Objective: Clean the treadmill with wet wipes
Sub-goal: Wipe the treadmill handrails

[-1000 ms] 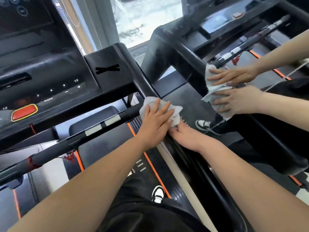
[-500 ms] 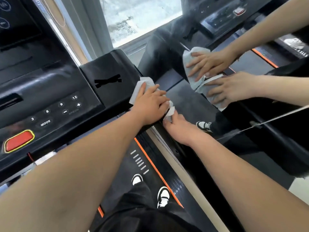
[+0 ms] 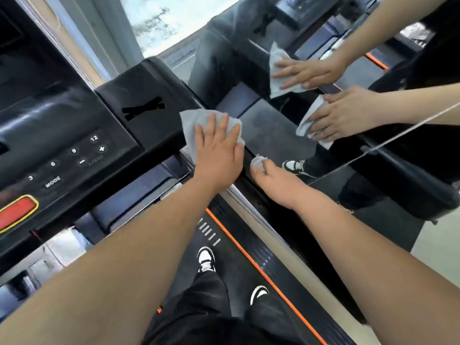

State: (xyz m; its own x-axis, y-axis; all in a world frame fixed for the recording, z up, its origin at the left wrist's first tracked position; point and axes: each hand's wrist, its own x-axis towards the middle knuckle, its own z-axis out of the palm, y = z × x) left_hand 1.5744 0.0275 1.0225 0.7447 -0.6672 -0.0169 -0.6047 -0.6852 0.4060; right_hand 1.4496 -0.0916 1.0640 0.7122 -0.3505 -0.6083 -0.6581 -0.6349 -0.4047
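Two hands busy: left hand [image 3: 219,150] presses a wet wipe [image 3: 191,120], fingers straight, on the console corner [image 3: 139,95]; right hand [image 3: 276,183] just beside it pinches a wad [image 3: 257,162]. Mid-wipe; next, probably a firm sweep beyond the grip.

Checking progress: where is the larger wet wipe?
Head view, centre: the larger wet wipe lies under the left hand on the console's right end, beside the mirror.

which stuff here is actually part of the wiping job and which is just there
In the job:
left hand, flat on a wipe
right hand, second wipe at its fingertips
treadmill

Just there:
mirror
window
shoes
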